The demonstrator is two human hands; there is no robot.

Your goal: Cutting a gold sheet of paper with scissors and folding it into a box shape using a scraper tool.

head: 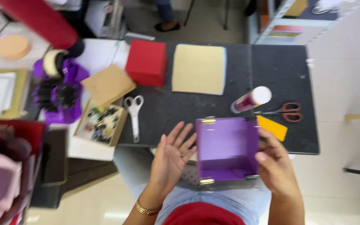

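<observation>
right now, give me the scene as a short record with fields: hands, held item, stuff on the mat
left hand: open left hand, palm up, beside the box; whether it touches is unclear
right hand: right hand grips the box's right wall
held item: open purple cardboard box with metal clips at its corners
surface: dark grey mat
behind box: white-capped glue stick, red-handled scissors, yellow card piece
left of box: white-handled scissors, tan box of small clips
far edge: red cube box, cream card sheet
</observation>
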